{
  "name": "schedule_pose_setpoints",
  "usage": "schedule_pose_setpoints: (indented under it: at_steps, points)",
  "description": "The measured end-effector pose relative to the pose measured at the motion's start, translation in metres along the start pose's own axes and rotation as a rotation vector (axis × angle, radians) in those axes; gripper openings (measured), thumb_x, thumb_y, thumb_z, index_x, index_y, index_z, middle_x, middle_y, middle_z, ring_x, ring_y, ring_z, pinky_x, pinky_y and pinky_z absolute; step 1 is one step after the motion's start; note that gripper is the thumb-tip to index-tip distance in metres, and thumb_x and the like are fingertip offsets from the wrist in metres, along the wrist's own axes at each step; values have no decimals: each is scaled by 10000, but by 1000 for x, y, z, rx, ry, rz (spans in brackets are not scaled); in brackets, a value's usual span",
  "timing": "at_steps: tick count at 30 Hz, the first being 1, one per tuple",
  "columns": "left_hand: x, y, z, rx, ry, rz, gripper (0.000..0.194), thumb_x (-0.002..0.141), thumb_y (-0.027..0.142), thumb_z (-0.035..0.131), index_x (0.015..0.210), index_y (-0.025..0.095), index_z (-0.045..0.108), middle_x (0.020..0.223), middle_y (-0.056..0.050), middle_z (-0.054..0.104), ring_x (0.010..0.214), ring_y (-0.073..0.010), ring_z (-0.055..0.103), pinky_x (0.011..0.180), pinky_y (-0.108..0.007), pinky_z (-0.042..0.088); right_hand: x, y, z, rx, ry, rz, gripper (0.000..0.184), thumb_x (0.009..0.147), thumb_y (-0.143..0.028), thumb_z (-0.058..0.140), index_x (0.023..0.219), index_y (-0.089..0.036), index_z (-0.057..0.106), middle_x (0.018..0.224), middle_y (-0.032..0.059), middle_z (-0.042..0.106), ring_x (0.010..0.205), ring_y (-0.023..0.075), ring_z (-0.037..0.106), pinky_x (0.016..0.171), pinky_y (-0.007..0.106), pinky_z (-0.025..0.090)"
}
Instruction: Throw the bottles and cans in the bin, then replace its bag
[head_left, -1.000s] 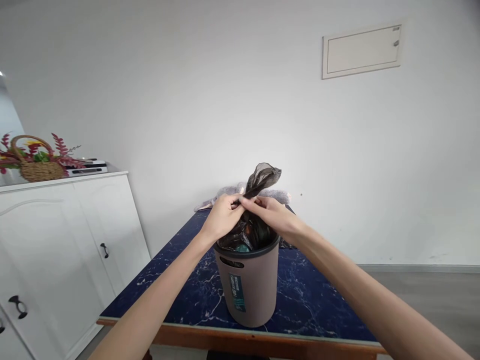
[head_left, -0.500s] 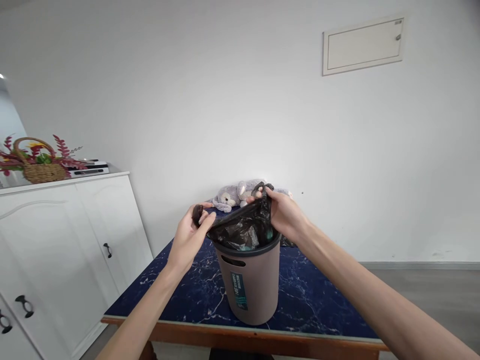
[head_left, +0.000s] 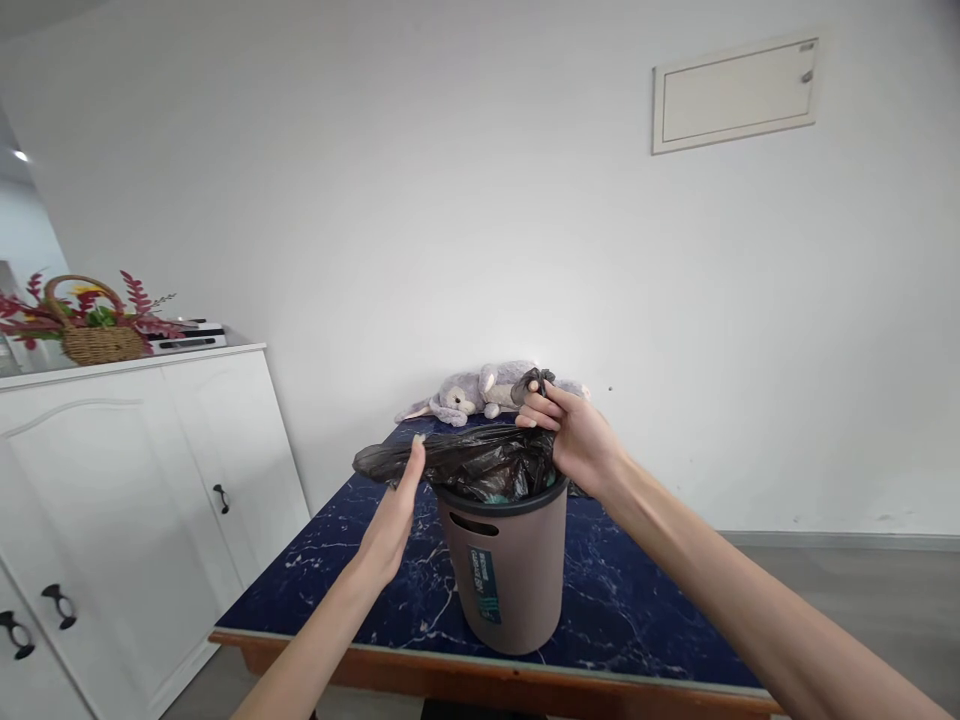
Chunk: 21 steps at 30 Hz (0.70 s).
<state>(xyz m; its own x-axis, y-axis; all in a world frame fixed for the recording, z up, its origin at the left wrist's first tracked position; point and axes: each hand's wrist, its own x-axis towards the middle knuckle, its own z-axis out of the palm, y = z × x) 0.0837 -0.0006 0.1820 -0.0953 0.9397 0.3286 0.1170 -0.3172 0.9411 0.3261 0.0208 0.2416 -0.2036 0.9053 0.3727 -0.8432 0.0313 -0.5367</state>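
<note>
A brownish-pink trash can (head_left: 517,580) with a dark rim and a teal label stands upright near the table's front edge. A black garbage bag (head_left: 495,465) lines it, its mouth bunched above the rim. To the left of the can, my left hand (head_left: 394,515) has the bag's left side between its upright thumb and its fingers, which are hidden behind the plastic. Above the rim's right side, my right hand (head_left: 574,430) pinches a gathered tuft of the bag between thumb and forefinger, its other fingers curled.
On the blue marbled table (head_left: 360,570), a grey plush toy (head_left: 480,390) lies behind the can by the wall. A white cabinet (head_left: 135,500) at the left carries a wicker basket (head_left: 105,343) of flowers. A wall panel (head_left: 735,95) is at the upper right.
The bag's left edge has slackened and now spreads out leftward past my left hand, whose thumb has swung upright. My right hand still grips its bunched part. The view has shifted slightly.
</note>
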Motion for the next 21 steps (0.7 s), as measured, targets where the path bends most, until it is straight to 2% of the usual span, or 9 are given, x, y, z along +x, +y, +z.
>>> schedule_pose_setpoints:
  at_steps: [3,6,8,10,13,15,17,19,21]
  points:
    - [9,19,18,-24,-110,-63,647,889,766,634,1404,377,675,1666,3,454,1581,-375,326,1239,-523,381,-1,0,-1,-36,-3,-18,314,1096,-190,471,810,-151,595,679,-90,191,541,84,170,544,181,434]
    - [14,33,29,-104,-100,7,588,918,757,602,1272,314,757,1533,-63,612,1507,-363,453,1198,-478,440,0,1,-3,-96,2,-53,211,1025,-229,638,828,-160,610,689,-87,200,560,87,183,530,173,422]
    - [15,39,35,-169,-52,55,556,924,736,615,1186,272,772,1387,-113,711,1423,-355,549,1148,-456,484,1,2,-3,-144,16,-93,188,979,-249,709,841,-158,618,691,-87,213,566,88,193,516,171,412]
    - [14,48,40,-264,-35,113,476,924,680,665,1106,250,758,1222,-120,770,1307,-333,636,1094,-431,514,3,2,-2,-170,53,-128,192,972,-252,705,834,-159,609,688,-87,220,561,88,187,486,166,386]
    - [14,65,49,-504,-72,185,362,904,591,749,951,238,688,892,-39,733,994,-245,711,999,-384,545,5,2,2,-178,108,-135,194,994,-219,624,813,-171,574,682,-90,217,543,89,153,425,161,304]
    - [15,76,54,-644,-113,213,362,897,544,784,854,226,616,683,42,548,719,-151,614,904,-329,553,6,0,4,-188,115,-131,196,1003,-196,566,808,-177,559,679,-91,213,537,89,138,407,162,264]
    - [15,84,56,-698,-121,232,405,905,520,788,788,221,542,627,83,353,561,-99,413,760,-272,531,5,-3,6,-216,129,-125,183,998,-193,539,816,-181,560,674,-91,210,533,91,139,404,167,255]
    - [16,88,55,-669,-100,259,453,918,533,767,753,223,482,648,86,260,531,-94,262,615,-243,454,4,-6,7,-281,140,-89,132,971,-220,551,847,-184,577,666,-89,224,528,92,163,401,179,253]
    - [15,91,52,-579,-114,294,485,926,566,739,738,228,446,674,78,229,541,-104,199,531,-242,360,3,-9,7,-391,119,-37,71,912,-246,616,868,-196,592,646,-89,264,523,91,206,404,194,252]
